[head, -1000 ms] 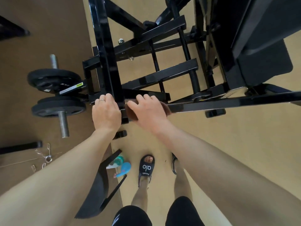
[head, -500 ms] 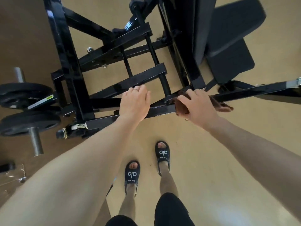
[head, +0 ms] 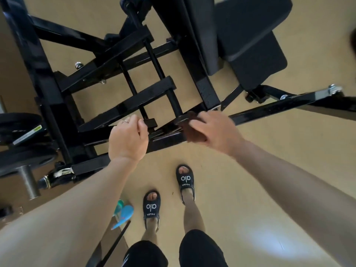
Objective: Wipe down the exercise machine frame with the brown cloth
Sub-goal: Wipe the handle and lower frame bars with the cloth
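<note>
A black exercise machine frame [head: 269,110] fills the upper half of the head view, with a long horizontal bar running right in front of me. My right hand [head: 213,130] holds the brown cloth [head: 192,134] pressed round that bar near its middle; the hand is blurred. My left hand [head: 128,139] rests on the same bar just left of the cloth, fingers curled over its far edge, a ring on one finger. Most of the cloth is hidden under my right hand.
Black weight plates [head: 21,130] on a steel sleeve [head: 28,182] stick out at the left. A dark padded seat [head: 252,41] lies at the upper right. A blue and teal spray bottle [head: 123,212] lies on the tan floor beside my sandalled feet [head: 152,205].
My right hand has slid the cloth back left along the bar, closer to my left hand. The view has swung slightly, bringing the bottle back into sight.
</note>
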A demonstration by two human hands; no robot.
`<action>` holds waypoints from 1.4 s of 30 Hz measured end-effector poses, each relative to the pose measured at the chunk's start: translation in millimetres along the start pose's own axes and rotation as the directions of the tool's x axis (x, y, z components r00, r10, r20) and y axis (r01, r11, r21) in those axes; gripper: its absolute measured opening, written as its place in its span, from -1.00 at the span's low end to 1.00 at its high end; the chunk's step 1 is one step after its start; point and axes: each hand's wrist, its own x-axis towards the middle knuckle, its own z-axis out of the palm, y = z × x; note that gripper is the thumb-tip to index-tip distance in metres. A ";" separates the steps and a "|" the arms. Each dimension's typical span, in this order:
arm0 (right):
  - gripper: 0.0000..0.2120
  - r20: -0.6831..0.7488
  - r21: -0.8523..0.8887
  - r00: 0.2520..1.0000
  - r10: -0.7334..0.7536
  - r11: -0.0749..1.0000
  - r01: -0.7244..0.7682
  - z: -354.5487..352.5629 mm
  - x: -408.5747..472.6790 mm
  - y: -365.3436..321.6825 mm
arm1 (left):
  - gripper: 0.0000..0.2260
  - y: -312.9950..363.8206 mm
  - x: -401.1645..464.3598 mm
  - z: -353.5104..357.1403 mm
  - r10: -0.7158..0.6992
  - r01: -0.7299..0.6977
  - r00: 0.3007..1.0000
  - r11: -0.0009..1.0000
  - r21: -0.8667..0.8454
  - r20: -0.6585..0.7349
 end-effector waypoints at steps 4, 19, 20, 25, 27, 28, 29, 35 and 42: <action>-0.52 0.078 0.007 0.987 0.137 0.990 -0.138 -13.5 -11.1 29.5 | -0.70 1.4 -0.1 -0.7 0.012 -0.012 1.000 1.000 -0.007 -0.005; -0.56 0.033 0.127 0.993 -0.109 0.986 0.104 1.5 30.9 -42.4 | -0.70 8.1 -3.1 -5.3 -0.017 0.017 1.000 1.000 0.001 -0.021; -0.57 0.042 0.127 0.994 -0.100 0.987 0.094 -2.3 22.8 -23.4 | -0.71 8.1 -3.6 -5.7 -0.018 0.018 1.000 1.000 -0.001 -0.024; -0.59 0.044 0.084 0.990 0.136 0.987 -0.139 -18.6 -19.7 59.4 | -0.74 6.2 -2.2 -2.6 0.002 -0.001 0.999 1.000 0.006 -0.039; -0.59 0.033 0.062 0.970 0.241 0.968 -0.243 -18.9 -26.6 56.1 | -0.71 4.2 -2.1 -1.6 0.019 -0.019 0.999 1.000 -0.003 -0.046; -0.60 0.019 0.036 0.958 0.286 0.957 -0.286 -17.0 -24.9 45.9 | -0.69 3.5 -2.3 -1.0 0.031 -0.031 0.998 1.000 0.001 -0.053; -0.59 0.010 0.008 0.949 0.316 0.949 -0.316 -14.3 -20.6 31.4 | -0.69 2.5 -2.0 -0.2 0.049 -0.049 0.997 0.999 0.007 -0.060; -0.60 -0.020 0.023 0.999 0.036 0.999 -0.035 14.5 45.7 -117.5 | -0.70 -0.9 -0.5 1.5 0.071 -0.070 0.996 0.997 0.019 -0.050; -0.68 -0.134 -0.007 0.991 -0.005 1.000 0.004 23.6 45.8 -101.9 | -0.72 7.5 0.1 2.3 0.097 -0.093 0.995 0.984 0.149 -0.023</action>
